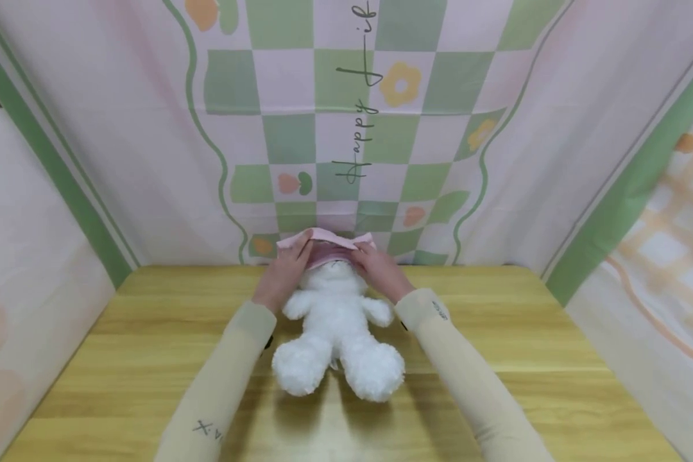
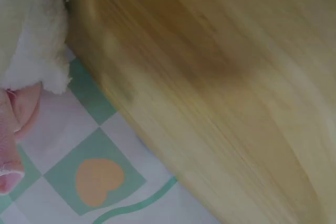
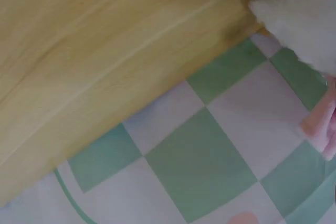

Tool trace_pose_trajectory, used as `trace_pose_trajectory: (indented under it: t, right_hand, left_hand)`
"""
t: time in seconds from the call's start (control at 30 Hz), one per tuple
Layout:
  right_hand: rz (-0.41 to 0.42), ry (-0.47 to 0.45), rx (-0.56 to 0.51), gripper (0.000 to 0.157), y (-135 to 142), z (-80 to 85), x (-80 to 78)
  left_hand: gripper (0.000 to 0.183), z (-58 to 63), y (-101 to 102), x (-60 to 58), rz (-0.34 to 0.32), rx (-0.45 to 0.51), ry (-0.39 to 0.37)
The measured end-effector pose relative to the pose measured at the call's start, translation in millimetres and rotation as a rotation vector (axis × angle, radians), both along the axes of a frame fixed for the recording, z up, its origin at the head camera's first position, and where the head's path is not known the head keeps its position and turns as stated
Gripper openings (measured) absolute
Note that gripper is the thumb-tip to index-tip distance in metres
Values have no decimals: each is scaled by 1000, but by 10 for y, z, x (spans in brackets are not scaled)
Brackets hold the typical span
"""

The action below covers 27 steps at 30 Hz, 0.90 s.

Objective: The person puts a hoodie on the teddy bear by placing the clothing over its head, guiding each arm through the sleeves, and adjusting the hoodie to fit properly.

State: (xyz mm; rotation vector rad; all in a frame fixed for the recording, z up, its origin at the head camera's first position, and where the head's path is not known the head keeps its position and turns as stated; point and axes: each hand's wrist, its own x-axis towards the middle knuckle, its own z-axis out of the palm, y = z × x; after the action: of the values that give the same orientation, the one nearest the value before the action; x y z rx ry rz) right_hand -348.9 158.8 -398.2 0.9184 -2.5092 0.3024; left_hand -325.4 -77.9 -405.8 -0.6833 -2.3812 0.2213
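A white fluffy stuffed toy [image 1: 336, 321] lies on the wooden table with its feet toward me. Over the top of its head is a pink cloth piece [image 1: 329, 251], its opening facing me; the toy's upper face is hidden under it. My left hand [image 1: 287, 269] pinches the cloth's left edge, and my right hand [image 1: 382, 269] grips its right edge. In the left wrist view the pink cloth [image 2: 8, 150] and white fur [image 2: 37, 30] show at the left border. The right wrist view has fur [image 3: 302, 22] and a bit of the cloth [image 3: 323, 119] at its right border.
The wooden table [image 1: 167, 359] ends at a hanging curtain [image 1: 346, 138] with green and white checks close behind the toy's head. Further printed cloths hang at the left [image 1: 29, 244] and the right [image 1: 658, 269].
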Motion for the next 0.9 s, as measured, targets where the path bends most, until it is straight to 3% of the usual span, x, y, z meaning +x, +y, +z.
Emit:
trace_pose_trajectory:
  t: [0.1,0.33,0.63,0.9]
  right_hand:
    - [7,-39,63,25,24,-49,29]
    - [30,-110,33,30,49,-116,51]
    - [70,-83,-88,28,91,-177,70]
    - [82,-28,-154,23,68,-249,140]
  left_hand:
    - [55,-78,-30,-13,-10,-47,64]
    - [52,-190,-25,13,-61,28,33]
    - [43,-276,41,81,-140,90,83]
    - [39,-366,36,146,-258,240,49]
